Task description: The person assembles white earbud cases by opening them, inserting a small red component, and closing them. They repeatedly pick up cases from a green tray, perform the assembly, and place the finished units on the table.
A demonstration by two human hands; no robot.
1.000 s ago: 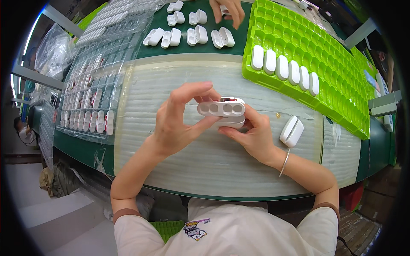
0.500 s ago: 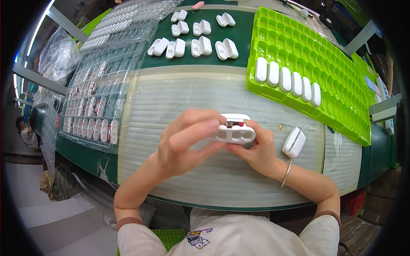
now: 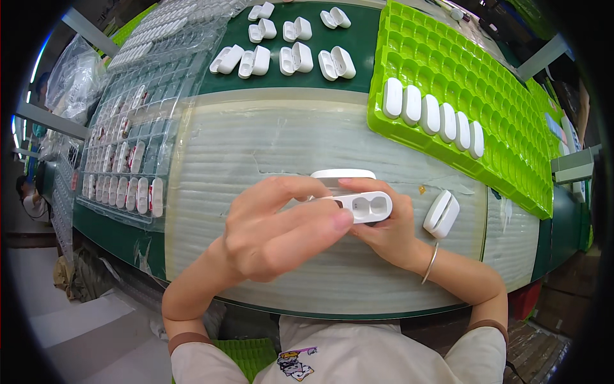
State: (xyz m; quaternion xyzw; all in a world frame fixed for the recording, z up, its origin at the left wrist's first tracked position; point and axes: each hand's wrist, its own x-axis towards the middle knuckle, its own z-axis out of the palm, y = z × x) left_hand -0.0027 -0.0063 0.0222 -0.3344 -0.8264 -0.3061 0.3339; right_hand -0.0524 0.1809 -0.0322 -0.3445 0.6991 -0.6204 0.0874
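Head view: at the counter's (image 3: 211, 211) left edge lie clear plastic blister trays (image 3: 128, 147), their pockets holding small white parts too blurred by glare to identify; the trays run off toward the far left corner. Nearer the middle, the left hand (image 3: 275, 233) curls over an open white plastic earbud charging case (image 3: 358, 203), thumb and forefinger closed on its near end, probably steadying it so the two empty wells face up. The hand covers the case's left part, so what sits there cannot be seen. The right hand (image 3: 390, 233) cradles the case from below, fingers wrapped around its far side. Along the far edge rest open white cases in pairs (image 3: 288, 54), lids up. A closed white case (image 3: 441, 214) stands just right of the hands. A lime-green compartment tray (image 3: 486, 96) fills the far right corner, one row holding upright white cases (image 3: 432, 115); its right end is cut off.
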